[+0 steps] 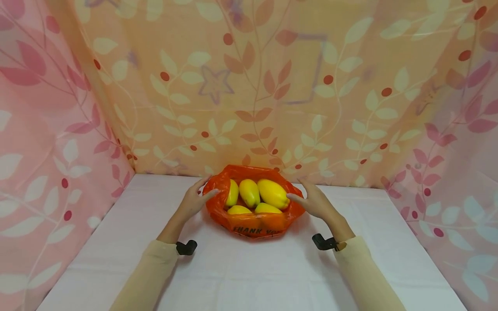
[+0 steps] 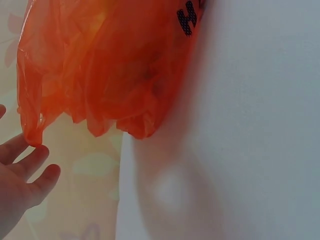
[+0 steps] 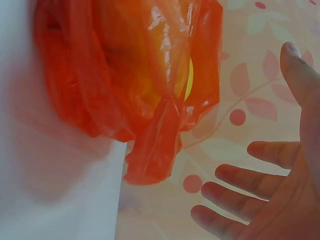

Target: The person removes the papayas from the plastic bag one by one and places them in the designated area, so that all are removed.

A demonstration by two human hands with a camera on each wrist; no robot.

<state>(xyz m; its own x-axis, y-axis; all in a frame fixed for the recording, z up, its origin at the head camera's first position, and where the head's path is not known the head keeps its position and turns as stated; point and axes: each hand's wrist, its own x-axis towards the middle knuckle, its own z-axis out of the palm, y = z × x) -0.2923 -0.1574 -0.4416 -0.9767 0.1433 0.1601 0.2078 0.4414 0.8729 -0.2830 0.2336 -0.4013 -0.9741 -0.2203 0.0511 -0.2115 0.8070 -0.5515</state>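
An orange-red plastic bag [image 1: 218,216] printed with black lettering sits on the table with its mouth spread wide. Inside lie several yellow mangoes [image 1: 249,193], their tops showing. At the bag's left side is my left hand [image 1: 191,202], thumb and fingers parted; in the left wrist view its fingertips [image 2: 37,154] are right at the bag's lower corner. My right hand [image 1: 318,202] is beside the right side of the bag. The right wrist view shows its fingers [image 3: 245,180] spread, with a gap between them and the bag's loose handle [image 3: 155,150].
A white cloth [image 1: 249,276] covers the table. Behind it hangs a yellow leaf-patterned curtain [image 1: 256,86], close to the bag's back rim. Pink patterned sheets [image 1: 50,129] enclose both sides. Black camera mounts [image 1: 323,242] are strapped at the wrists.
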